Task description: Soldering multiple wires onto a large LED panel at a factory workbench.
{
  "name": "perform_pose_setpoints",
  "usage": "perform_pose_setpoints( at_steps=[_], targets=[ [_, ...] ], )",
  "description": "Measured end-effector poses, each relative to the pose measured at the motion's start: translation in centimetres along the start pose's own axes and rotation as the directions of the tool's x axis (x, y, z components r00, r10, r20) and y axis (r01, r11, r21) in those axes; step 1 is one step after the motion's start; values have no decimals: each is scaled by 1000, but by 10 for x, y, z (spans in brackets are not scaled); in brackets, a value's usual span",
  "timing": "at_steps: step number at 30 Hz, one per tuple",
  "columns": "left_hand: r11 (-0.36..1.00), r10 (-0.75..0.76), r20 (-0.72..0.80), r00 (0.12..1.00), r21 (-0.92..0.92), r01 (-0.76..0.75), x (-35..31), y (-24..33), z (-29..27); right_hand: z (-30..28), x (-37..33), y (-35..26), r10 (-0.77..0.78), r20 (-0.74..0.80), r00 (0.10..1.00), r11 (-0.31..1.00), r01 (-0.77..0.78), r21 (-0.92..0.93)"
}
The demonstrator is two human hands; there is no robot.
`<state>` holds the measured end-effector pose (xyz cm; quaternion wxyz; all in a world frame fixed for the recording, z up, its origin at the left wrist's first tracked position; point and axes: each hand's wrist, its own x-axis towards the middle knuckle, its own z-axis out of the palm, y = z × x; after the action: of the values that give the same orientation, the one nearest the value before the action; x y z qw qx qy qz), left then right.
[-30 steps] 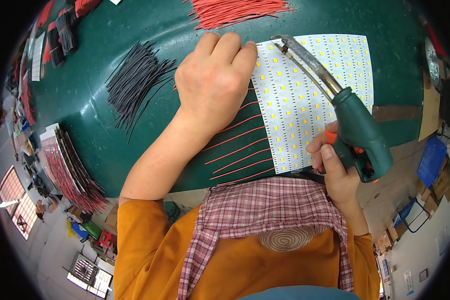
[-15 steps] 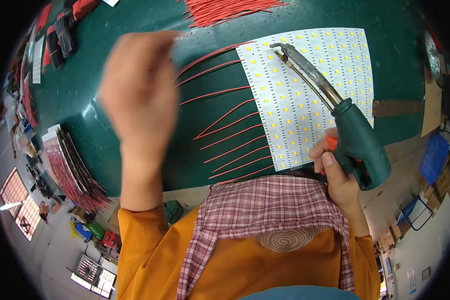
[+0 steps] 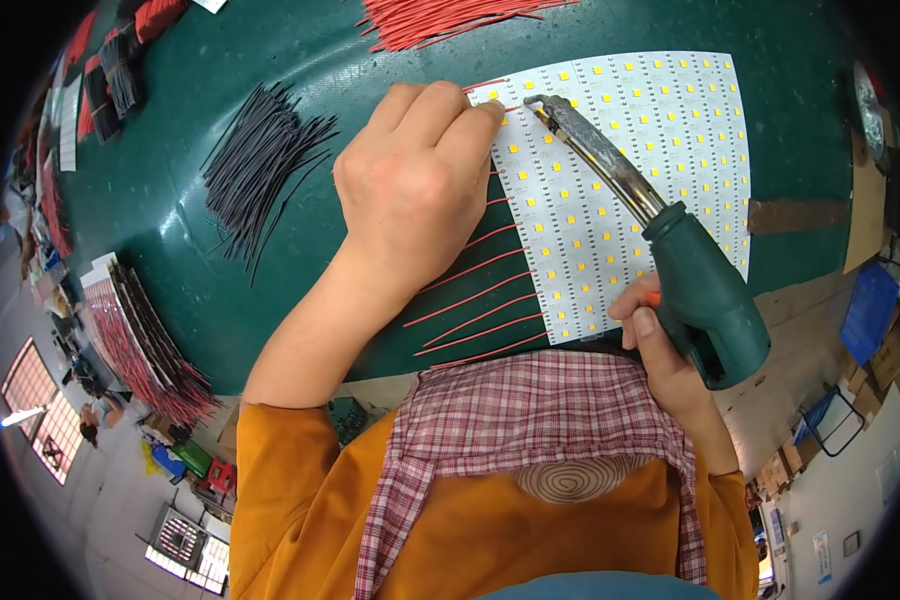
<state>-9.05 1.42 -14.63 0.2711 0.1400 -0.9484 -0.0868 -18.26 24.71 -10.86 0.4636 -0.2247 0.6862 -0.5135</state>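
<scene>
A white LED board [image 3: 660, 150] with rows of yellow chips lies on the green table. Red wires [image 3: 470, 296] stick out from its left edge. My left hand [image 3: 420, 170] is closed at the upper left of this edge, its fingertips pinched together. A thin wire end pokes out past them; its colour is hard to tell. My right hand [image 3: 665, 345] grips a green soldering gun [image 3: 710, 285] at the board's lower right. The gun's dark tip hangs over the upper left of the board, close to my left fingertips.
A pile of black wires [image 3: 265, 165] lies left of my left hand. Red wires [image 3: 440, 18] are heaped at the far edge. Wired strips [image 3: 140, 335] are stacked at the near left. Wire bundles [image 3: 120, 75] lie far left. A brown bar [image 3: 795, 216] sits right of the board.
My left hand has moved right, from over the black wire pile to the board's edge, uncovering the pile. The soldering gun and its tip have shifted slightly left.
</scene>
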Motion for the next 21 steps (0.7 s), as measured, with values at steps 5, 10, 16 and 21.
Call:
perform_pose_setpoints(
  at_steps=[5,10,16,21],
  targets=[
    [1000,9,-15,1000,20,-9,0,0,2,-3,1,0,2,48,999,992,4,-129],
    [998,16,-16,1000,61,-15,-2,-1,2,-3,3,4,-58,87,995,982,72,-172],
    [999,29,-18,999,30,-29,3,4,-1,-1,-3,-2,-26,-133,991,998,34,57],
    [999,-54,118,992,7,54,5,11,-13,-19,0,-2,-37,-345,938,993,74,95]
  ],
)
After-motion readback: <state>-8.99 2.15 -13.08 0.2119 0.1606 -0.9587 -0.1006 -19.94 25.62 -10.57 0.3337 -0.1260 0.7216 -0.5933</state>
